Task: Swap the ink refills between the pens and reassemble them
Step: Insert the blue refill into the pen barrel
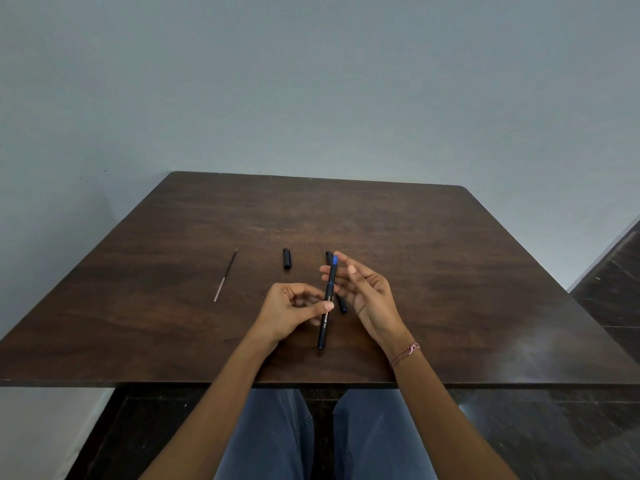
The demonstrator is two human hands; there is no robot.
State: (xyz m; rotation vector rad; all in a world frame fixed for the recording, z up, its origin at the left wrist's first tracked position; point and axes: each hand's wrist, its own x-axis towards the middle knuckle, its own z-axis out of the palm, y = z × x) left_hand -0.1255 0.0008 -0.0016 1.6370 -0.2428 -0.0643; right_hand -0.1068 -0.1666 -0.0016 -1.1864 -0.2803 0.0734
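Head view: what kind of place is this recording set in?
Probably a plain indoor room with a bare work table: a dark wooden table against a blank grey wall, and dark tiled floor on the right.

A plain room: dark wooden table (415, 237) against a bare grey wall (311, 81).

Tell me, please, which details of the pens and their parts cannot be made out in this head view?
- Second black pen: mostly hidden behind the right hand.
- White lettering on the held black pen barrel: partly covered by the left hand, otherwise too small.
- Thin loose ink refill: ink colour too small to tell.
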